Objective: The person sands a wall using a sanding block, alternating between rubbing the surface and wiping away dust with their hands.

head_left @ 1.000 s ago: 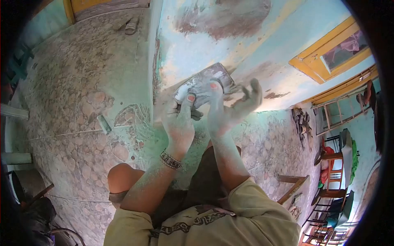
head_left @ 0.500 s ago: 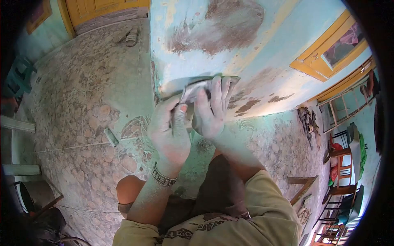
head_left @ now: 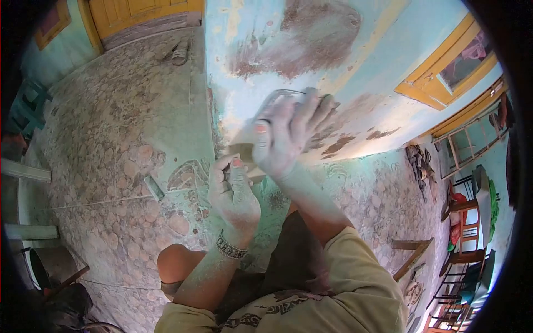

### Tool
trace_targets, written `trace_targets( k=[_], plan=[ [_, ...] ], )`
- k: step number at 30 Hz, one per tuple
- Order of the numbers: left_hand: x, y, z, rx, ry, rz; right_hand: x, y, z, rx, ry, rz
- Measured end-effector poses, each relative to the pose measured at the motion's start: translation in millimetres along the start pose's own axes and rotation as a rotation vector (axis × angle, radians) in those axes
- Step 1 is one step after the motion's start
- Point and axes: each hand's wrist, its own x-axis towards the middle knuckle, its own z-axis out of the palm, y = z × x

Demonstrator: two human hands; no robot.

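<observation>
My right hand (head_left: 286, 136), dusty and partly blurred, presses a thin grey sheet (head_left: 272, 102) against the pale blue wall (head_left: 239, 100). Part of the sheet's edge shows past my fingers; the rest is hidden under the hand. Lower and to the left, my left hand (head_left: 236, 194) is raised beside the wall's base with curled fingers and the thumb up. Whatever may be between those fingers cannot be made out. Brown bare patches (head_left: 322, 41) mark the wall above and to the right of my right hand.
A small pale block (head_left: 154, 188) lies on the dusty patterned floor (head_left: 111, 166). Farther off are a sandal (head_left: 180, 53), a green stool (head_left: 29, 105), a yellow-framed window (head_left: 438, 69), a ladder (head_left: 472, 147), chairs (head_left: 463, 256) at right and a pot (head_left: 53, 266) at lower left.
My left hand has come away from the sheet and moved down. My right hand has shifted slightly up with the sheet, its fingers now reaching farther right along the wall.
</observation>
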Motion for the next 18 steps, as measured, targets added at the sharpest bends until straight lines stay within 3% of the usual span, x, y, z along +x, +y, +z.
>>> trace_targets(
  k=[4,7,10,11,14,18],
  plan=[
    [5,5,-1,-0.091,0.055,-0.009,2,-5,-2,-0.073,-0.123,-0.127],
    [6,8,0,-0.091,0.069,0.005,-9,38,0,-0.001,0.035,-0.074],
    [3,10,-2,-0.132,0.065,0.007,-7,8,5,0.095,0.047,0.153],
    [3,11,-2,-0.156,0.071,0.014,3,-8,0,-0.041,-0.036,0.031],
    [15,13,2,-0.215,0.124,0.019,8,-28,5,-0.065,-0.166,-0.32],
    [11,18,-2,-0.329,0.128,0.037,-17,13,-3,0.099,-0.086,-0.075]
  ],
)
